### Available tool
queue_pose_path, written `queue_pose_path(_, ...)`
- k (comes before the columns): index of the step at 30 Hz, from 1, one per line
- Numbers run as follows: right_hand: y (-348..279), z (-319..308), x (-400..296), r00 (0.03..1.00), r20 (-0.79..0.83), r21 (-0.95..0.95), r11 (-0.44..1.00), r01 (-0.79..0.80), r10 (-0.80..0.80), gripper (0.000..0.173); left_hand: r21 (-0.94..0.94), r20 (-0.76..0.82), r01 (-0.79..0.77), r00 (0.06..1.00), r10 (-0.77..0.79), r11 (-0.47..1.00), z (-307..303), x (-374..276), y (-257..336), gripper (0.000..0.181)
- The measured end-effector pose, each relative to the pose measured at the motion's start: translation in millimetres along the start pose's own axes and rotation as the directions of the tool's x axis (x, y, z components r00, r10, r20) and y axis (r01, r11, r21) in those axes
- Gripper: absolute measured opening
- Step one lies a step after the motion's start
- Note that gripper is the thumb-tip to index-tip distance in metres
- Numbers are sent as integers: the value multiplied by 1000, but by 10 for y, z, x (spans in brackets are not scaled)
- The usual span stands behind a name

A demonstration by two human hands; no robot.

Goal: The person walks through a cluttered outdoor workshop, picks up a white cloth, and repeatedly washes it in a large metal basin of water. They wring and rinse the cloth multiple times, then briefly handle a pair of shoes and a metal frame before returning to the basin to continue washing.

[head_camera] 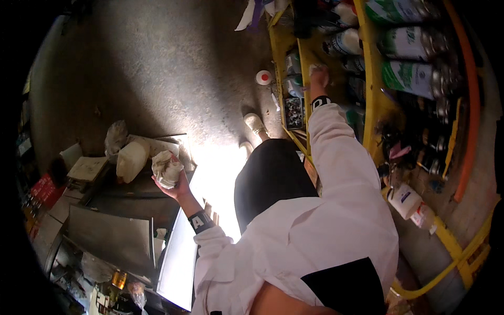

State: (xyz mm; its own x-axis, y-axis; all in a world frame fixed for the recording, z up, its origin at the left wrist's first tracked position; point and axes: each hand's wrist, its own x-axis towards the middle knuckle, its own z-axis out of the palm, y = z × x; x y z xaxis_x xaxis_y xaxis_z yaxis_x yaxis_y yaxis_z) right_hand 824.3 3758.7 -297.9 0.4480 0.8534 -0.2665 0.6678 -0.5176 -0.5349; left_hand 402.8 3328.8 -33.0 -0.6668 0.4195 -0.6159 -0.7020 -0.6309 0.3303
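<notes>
My left hand (179,187) is raised at the left of the view, its fingers around a wadded, stained white cloth (167,169). At the upper right my right hand (319,76) reaches into a yellow metal shelf rack (305,75), with a small pale cloth or wad (316,69) at its fingers. Beside that hand stand clear plastic bottles (293,86) and a black tray of small parts (294,112). Several green-and-white spray cans (409,78) lie on their sides in view on the rack's top shelf.
A red-and-white round object (264,77) is on the concrete floor (157,71) by the rack. At the left are a whitish plastic jug (132,160), plastic bags, a grey ribbed panel (112,236) and a brightly lit white panel (179,260). An orange hose (470,118) edges the rack; white bottles (405,201) hang near its end.
</notes>
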Motion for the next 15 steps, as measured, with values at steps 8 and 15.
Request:
queue_pose_path(8, 411, 542, 154, 980, -157, -112, 988, 105, -122, 35, 13, -62, -12, 998, 13, 1000, 411, 45, -295, 64)
queue_pose_path(15, 59, 340, -132, 997, 55, 255, 964, -70, 58, 31, 45, -130, -36, 991, 42, 998, 420, 130, -344, 62)
